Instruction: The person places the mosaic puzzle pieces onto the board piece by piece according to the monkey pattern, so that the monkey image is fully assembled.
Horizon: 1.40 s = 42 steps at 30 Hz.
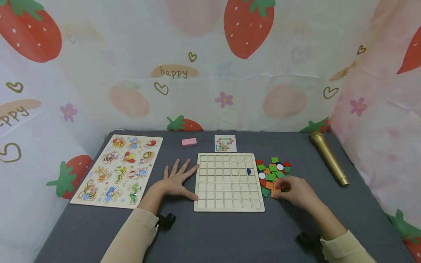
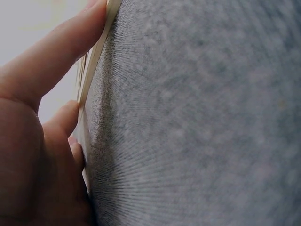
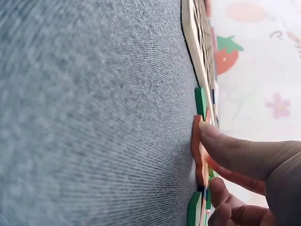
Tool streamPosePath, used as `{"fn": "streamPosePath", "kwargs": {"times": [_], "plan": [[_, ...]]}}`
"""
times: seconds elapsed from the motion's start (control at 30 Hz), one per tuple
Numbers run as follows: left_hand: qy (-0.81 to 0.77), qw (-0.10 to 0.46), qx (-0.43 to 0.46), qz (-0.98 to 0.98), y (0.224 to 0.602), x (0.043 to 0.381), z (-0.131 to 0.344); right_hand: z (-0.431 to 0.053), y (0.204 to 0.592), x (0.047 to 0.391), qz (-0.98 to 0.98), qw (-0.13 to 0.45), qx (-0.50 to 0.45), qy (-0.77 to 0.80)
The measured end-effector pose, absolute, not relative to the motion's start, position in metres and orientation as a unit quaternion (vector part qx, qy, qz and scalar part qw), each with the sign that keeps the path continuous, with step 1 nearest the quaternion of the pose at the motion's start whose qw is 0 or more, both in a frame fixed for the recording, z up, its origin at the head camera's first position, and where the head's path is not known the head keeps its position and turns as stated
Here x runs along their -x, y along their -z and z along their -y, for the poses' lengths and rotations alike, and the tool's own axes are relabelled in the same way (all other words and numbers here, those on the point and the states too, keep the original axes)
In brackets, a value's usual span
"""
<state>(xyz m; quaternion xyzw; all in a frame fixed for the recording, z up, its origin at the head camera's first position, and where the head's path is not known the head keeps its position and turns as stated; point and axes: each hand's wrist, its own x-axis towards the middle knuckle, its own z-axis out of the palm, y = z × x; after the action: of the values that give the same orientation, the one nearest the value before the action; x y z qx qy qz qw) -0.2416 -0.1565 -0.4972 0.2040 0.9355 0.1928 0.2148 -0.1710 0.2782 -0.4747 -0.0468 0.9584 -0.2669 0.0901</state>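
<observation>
A square wooden grid board [image 1: 229,182] lies on the dark cloth, with one blue half-round tile [image 1: 249,171] in a right-hand cell. My left hand [image 1: 175,182] spreads its fingers along the board's left side. Its thumb and index fingertip press the edge, as the left wrist view also shows. Right of the board lies a loose pile of coloured tiles [image 1: 271,176]. My right hand [image 1: 297,191] reaches into its near end with bent fingers. The thumb rests on an orange tile [image 3: 196,136], the index fingertip close beside; I cannot tell whether they pinch it.
A sheet of animal pictures [image 1: 120,171] lies at the left. Behind the board are a pink block [image 1: 189,142] and a small pattern card [image 1: 225,143]. A gold microphone-shaped object [image 1: 330,159] lies at the right. A strawberry-print curtain [image 1: 210,91] hangs behind the table.
</observation>
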Motion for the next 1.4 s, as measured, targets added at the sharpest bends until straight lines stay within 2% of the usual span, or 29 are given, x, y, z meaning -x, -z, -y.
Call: {"fn": "streamPosePath", "kwargs": {"times": [0.2, 0.5, 0.77, 1.1, 1.4], "plan": [[-0.194, 0.215, -0.204, -0.935, 0.499, 0.242, 0.156, -0.278, 0.476, 0.169, -0.961, 0.094, 0.073, 0.249], [-0.187, 0.215, -0.199, -0.938, 0.500, 0.241, 0.155, -0.274, 0.476, 0.167, -0.970, 0.102, 0.039, 0.219], [-0.189, 0.215, -0.198, -0.937, 0.498, 0.241, 0.155, -0.271, 0.474, 0.167, -0.960, 0.096, 0.040, 0.261], [-0.190, 0.217, -0.197, -0.937, 0.500, 0.242, 0.155, -0.269, 0.464, 0.187, -0.950, 0.068, 0.037, 0.304], [-0.191, 0.217, -0.197, -0.937, 0.500, 0.243, 0.156, -0.259, 0.458, 0.207, -0.939, 0.084, 0.033, 0.333]]}}
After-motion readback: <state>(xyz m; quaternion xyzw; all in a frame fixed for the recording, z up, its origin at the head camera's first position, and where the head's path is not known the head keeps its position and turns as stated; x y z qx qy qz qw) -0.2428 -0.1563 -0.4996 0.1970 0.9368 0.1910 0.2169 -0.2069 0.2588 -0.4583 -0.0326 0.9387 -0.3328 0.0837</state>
